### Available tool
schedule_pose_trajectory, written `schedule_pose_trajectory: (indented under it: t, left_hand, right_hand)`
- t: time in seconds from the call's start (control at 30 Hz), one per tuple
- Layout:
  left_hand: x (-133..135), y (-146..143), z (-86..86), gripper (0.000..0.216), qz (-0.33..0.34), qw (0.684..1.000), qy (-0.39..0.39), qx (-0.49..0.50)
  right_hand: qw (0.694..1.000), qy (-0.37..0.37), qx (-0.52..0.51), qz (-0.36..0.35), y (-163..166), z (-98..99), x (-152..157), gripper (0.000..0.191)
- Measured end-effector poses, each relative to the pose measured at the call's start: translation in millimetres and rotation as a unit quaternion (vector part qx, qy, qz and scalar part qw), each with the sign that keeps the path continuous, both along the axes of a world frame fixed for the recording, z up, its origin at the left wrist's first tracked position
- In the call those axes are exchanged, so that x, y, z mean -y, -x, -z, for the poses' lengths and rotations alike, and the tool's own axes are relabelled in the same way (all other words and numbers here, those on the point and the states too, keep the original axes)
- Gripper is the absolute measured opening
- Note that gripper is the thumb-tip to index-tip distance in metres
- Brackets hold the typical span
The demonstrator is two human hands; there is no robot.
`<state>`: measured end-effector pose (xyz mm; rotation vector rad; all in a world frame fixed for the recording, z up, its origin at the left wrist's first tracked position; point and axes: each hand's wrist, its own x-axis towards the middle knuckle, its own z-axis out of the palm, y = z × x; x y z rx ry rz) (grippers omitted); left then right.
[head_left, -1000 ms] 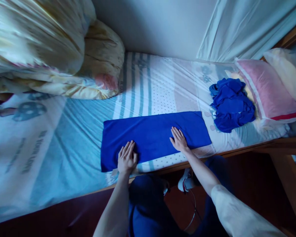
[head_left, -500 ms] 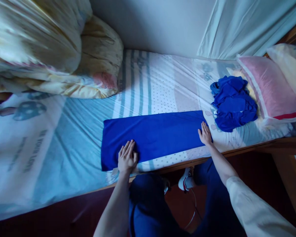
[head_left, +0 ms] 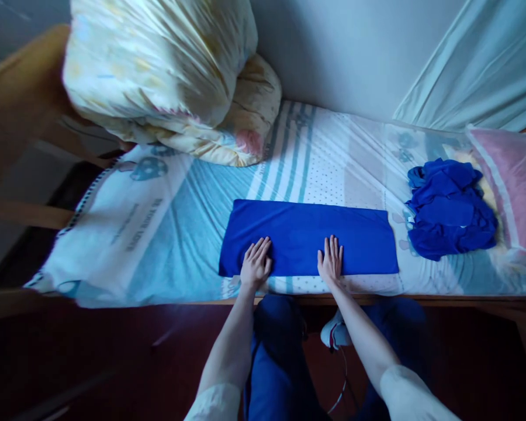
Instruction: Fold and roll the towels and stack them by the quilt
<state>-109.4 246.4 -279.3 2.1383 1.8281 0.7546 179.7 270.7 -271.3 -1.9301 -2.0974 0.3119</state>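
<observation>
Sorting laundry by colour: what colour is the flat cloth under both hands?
The cloth is plain bright blue; head view.

"BE YOUR LOVE" on the bedsheet (head_left: 179,234)

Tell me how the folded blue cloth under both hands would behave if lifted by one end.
Probably floppy: the folded blue cloth lies flat on the sheet, so it would likely sag and unfold. Likely light, being thin. Pushed, it may wrinkle rather than slide, like the crumpled blue pile.

A home bedroom: bed (head_left: 166,234), pillow (head_left: 512,175), rolled duvet (head_left: 166,76).
</observation>
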Motion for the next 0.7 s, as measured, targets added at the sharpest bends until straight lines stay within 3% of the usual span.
schedule_pose_trajectory:
  t: [0.27,0.47,0.6,0.7]
  left_hand:
    - [-1,0,-3.3,0.056,-0.002,1.000,0.020,-0.014]
    - [1,-3,-8.1,0.056,-0.006,0.998,0.057,-0.030]
    - [-7,-32,-17.1,0.062,-0.012,0.997,0.067,-0.042]
    - [-24,-76,-21.8,0.064,0.071,0.995,0.063,-0.033]
  right_hand:
    - [0.998,-0.056,0.009,0.005,7,4.3,11,0.060]
    - [0.999,-0.045,-0.002,0.013,12,2.8,9,0.061]
    - [0.999,-0.024,-0.014,0.019,12,0.3,9,0.062]
    - [1.000,-0.007,-0.019,0.023,12,-0.1,9,0.062]
